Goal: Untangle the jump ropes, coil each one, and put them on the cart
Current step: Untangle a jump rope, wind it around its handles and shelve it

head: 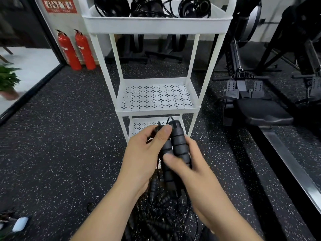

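Note:
Two black ribbed jump-rope handles (178,145) are held side by side, upright, in front of the white three-tier cart (157,23). My left hand (145,152) grips them from the left with its thumb across the top of the left handle. My right hand (189,162) grips them from the right, thumb pressed on the lower part. Thin black cord leaves the handle tops. On the floor below my hands lies a tangle of black ropes and handles (161,214). The cart's top tray holds several coiled black ropes (151,6).
The cart's perforated middle shelf (157,97) holds nothing; the bottom shelf is partly hidden by my hands. Two red fire extinguishers (76,49) stand back left. A rowing machine (257,105) fills the right side. A potted plant (7,80) sits far left on the speckled floor.

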Motion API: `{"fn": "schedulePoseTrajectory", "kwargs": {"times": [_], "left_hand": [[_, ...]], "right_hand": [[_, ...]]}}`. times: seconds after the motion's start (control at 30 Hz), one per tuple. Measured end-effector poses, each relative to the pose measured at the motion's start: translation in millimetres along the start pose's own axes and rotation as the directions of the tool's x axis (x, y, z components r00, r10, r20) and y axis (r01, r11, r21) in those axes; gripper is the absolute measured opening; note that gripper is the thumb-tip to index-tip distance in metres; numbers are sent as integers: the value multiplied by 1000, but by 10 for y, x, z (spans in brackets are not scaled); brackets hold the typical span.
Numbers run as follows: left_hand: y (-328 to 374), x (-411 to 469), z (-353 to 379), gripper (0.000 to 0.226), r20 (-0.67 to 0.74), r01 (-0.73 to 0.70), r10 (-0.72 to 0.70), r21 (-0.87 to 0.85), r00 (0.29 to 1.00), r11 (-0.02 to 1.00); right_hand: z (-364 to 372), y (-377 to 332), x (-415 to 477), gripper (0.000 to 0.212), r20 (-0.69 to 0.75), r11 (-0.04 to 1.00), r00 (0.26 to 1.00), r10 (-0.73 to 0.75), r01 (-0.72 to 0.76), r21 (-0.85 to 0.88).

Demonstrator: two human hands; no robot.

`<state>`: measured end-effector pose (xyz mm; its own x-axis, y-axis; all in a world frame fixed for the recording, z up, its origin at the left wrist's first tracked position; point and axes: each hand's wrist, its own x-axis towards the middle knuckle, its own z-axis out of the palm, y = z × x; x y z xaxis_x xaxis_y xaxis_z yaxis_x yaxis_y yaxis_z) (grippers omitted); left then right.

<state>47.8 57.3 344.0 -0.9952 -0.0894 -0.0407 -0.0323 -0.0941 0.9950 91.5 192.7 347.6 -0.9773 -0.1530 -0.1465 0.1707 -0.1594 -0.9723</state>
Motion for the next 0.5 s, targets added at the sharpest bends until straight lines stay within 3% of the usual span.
{"fn": "schedulePoseTrajectory", "kwargs": {"times": [0.1, 0.27, 0.37, 0.5], "left_hand": [[35, 10, -37, 37, 7, -9, 9, 71, 1000, 997], [1, 185, -223, 50, -119, -200, 293, 493, 949, 847], [121, 209, -271, 44, 3, -338, 373, 430, 928, 837], [136, 227, -276, 46, 152, -370, 339, 303, 929, 878]], "right_hand": [[-8, 1, -31, 82, 178, 996, 982, 57, -67, 51], [-247, -189, -13, 60, 241, 983, 953, 181, -172, -60], [-332, -305, -57, 54, 326, 978, 923, 207, -187, -89], [-339, -399, -104, 53, 403, 978, 891, 210, -188, -96]]}}
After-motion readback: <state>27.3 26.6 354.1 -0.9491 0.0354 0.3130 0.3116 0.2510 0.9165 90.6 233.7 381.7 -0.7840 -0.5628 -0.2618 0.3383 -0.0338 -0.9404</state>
